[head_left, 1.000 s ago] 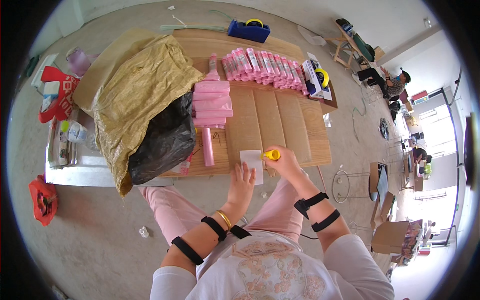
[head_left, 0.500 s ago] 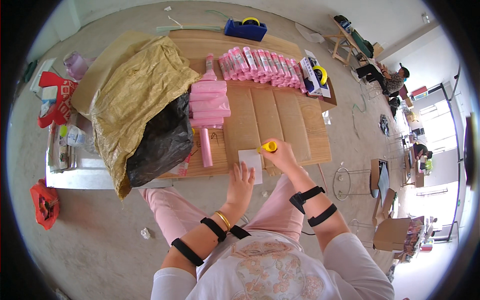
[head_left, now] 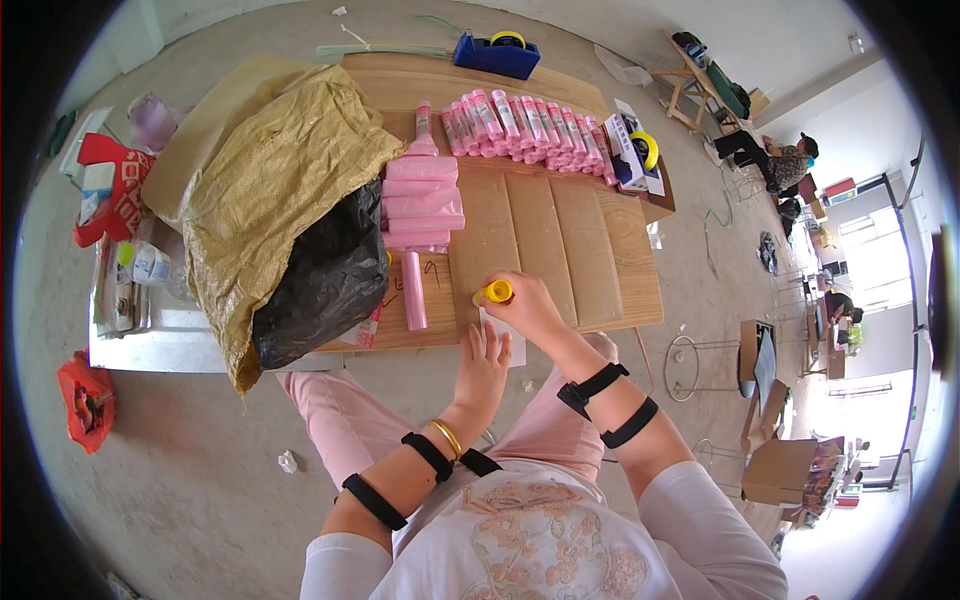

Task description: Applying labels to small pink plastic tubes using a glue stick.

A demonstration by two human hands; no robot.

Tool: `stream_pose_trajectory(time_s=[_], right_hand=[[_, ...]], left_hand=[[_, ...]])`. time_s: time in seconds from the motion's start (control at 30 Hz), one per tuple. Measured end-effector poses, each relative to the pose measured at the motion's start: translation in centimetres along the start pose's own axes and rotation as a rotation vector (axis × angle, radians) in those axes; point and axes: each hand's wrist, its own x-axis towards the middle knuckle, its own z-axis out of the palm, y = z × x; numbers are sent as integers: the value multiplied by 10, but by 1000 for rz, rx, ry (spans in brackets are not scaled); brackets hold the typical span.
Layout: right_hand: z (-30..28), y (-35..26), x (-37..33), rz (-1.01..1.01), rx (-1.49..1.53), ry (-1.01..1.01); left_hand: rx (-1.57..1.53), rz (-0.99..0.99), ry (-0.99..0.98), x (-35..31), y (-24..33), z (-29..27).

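At the table's near edge, my right hand (head_left: 531, 308) is closed around a short yellow tube (head_left: 497, 291), shaped like a glue stick, its round end facing up. The tube's lower end is at the far edge of a small white paper (head_left: 517, 349). My left hand (head_left: 482, 368) lies with fingers stretched out, fingertips on that paper's left part. The paper rests over the edge of a flat brown cardboard piece (head_left: 540, 235); my right hand covers some of it. Left of the cardboard, a single pink roll (head_left: 414, 290) lies on the wooden table.
Stacked pink rolls (head_left: 422, 205) and a long row of wrapped pink rolls (head_left: 530, 128) lie farther back. A blue tape dispenser (head_left: 497, 57) stands at the far edge. A woven yellow sack (head_left: 290, 150) and black plastic bag (head_left: 330, 285) cover the left side. People sit at the far right.
My right hand has moved left with the yellow tube, from the paper's right side to its far left corner. The left hand stays nearly still on the paper.
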Motion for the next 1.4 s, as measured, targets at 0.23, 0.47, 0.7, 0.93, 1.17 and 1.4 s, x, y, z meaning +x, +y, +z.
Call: stream_pose_trajectory(time_s=[0.23, 0.47, 0.7, 0.93, 1.17, 1.4], right_hand=[[-6, -1, 3, 11, -19, 1], [-6, -3, 6, -10, -8, 29], [-8, 4, 14, -16, -65, -143], [-11, 6, 12, -37, -96, -181], [-8, 4, 11, -50, -75, -96], [-22, 21, -2, 71, 3, -80]], left_hand=[[2, -3, 26, 0, 0, 2], [-19, 1, 37, -1, 0, 3], [-26, -24, 35, 0, 0, 3], [-69, -16, 45, 0, -2, 1], [-32, -2, 22, 0, -2, -1], [-13, 6, 24, -1, -2, -1]])
